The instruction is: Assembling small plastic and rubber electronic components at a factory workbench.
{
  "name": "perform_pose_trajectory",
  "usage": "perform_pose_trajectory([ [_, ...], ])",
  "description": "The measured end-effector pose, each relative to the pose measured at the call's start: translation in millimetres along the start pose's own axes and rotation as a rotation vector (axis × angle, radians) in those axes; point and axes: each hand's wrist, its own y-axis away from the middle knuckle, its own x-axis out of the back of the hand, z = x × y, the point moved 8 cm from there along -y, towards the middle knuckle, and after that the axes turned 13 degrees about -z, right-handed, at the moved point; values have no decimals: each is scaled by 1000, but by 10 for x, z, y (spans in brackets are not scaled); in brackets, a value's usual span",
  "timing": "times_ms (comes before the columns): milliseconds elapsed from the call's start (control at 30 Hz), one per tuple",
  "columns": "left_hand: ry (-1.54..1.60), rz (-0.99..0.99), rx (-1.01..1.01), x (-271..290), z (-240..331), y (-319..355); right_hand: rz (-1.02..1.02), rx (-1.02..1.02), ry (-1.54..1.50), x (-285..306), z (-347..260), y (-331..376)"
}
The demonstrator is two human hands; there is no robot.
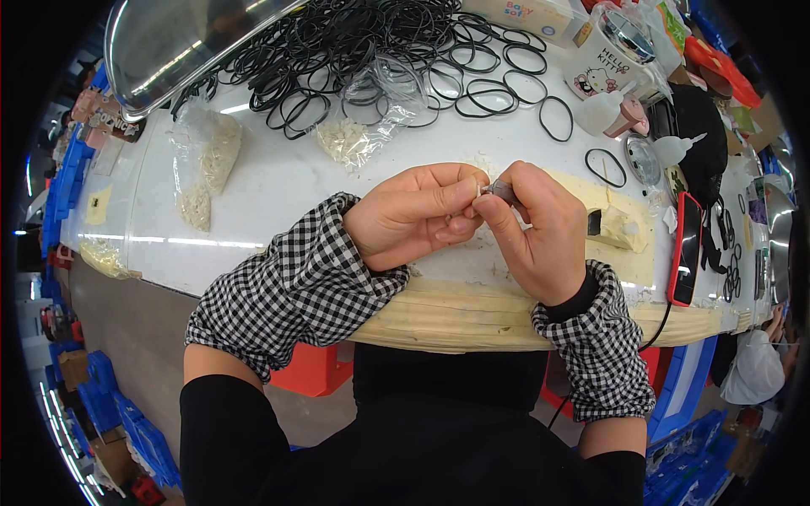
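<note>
Both of my hands meet above the near edge of the white table (312,181). My left hand (413,211) is closed, pinching a small whitish piece (480,190) between thumb and forefinger. Fingertips of my right hand (544,232) are closed around a small grey object (504,191), whose tip points at that piece; its kind is mostly hidden by the fingers. Beyond my hands lies a clear plastic bag (359,135) with small cream-coloured pieces in it. Another such bag (207,160) lies farther left. A large heap of black rings (337,55) covers the far side.
Yellowish tape (456,316) wraps the table's front edge. A red-cased phone (688,249) with a cable lies at right, near squeeze bottles (599,112), a white printed tub (603,67) and a single black ring (606,167). A clear curved lid (181,51) stands at far left.
</note>
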Motion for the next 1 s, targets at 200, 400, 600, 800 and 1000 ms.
perform_pose_trajectory([
  [200, -7, 6, -1, 16, -11, -3, -7, -2, 5, -4, 0, -3],
  [400, -2, -4, 1, -13, 2, -4, -11, 19, 10, -9, -6, 1],
  [600, 7, 5, 6, -11, 1, 2, -32, 35, 6, -2, -30, -5],
  [800, 9, 21, -12, 9, 37, 10, -4, 45, -32, 42, -10, -15],
  [1000, 29, 388, -148, 291, 163, 124, 43, -249, -52, 183, 345, -20],
])
